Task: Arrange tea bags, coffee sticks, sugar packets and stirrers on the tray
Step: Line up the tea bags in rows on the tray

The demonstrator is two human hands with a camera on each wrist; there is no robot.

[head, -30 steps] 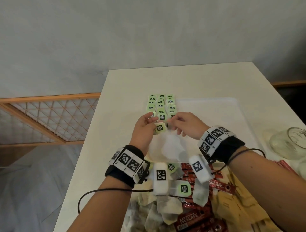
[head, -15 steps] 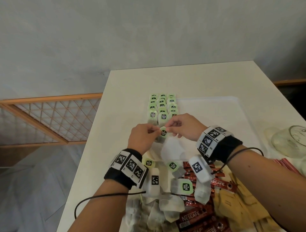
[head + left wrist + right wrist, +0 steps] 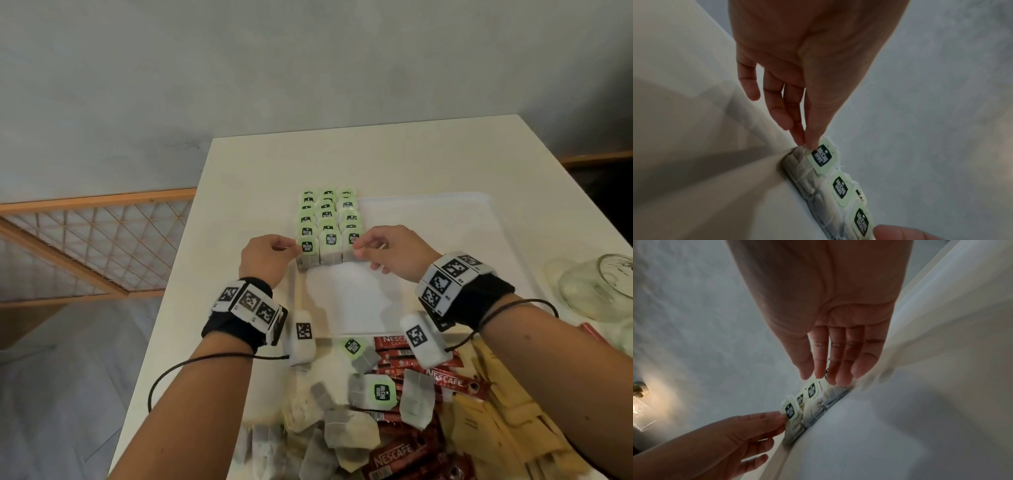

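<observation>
The left hand [image 3: 265,257] pinches the green tag [image 3: 307,246] of the nearest tea bag in the left column, thumb and forefinger closed on its edge; the left wrist view shows the same pinch [image 3: 813,142] on the tag [image 3: 821,155]. The right hand [image 3: 387,253] has its fingers nearly straight and close together, their tips touching the nearest tea bag of the right column [image 3: 352,245], with nothing plainly gripped.

Half a second ago both hands met at 1 tea bag held low over the tray, nearer the person. Now that bag lies at the near end of the block, and the hands have parted to either side of the front row of 3.

The arranged tea bags [image 3: 327,219] sit in 3 columns at the tray's 10 o'clock corner, tags up, touching one another. The white tray [image 3: 428,260] lies on the table [image 3: 342,154].

At 6 o'clock of the tray lies the loose pile: tea bags [image 3: 375,392], red coffee sticks [image 3: 448,378] and yellow sugar packets [image 3: 496,421], overlapping. At 3 o'clock, beyond the tray edge, stands a glass jar [image 3: 603,284].
</observation>
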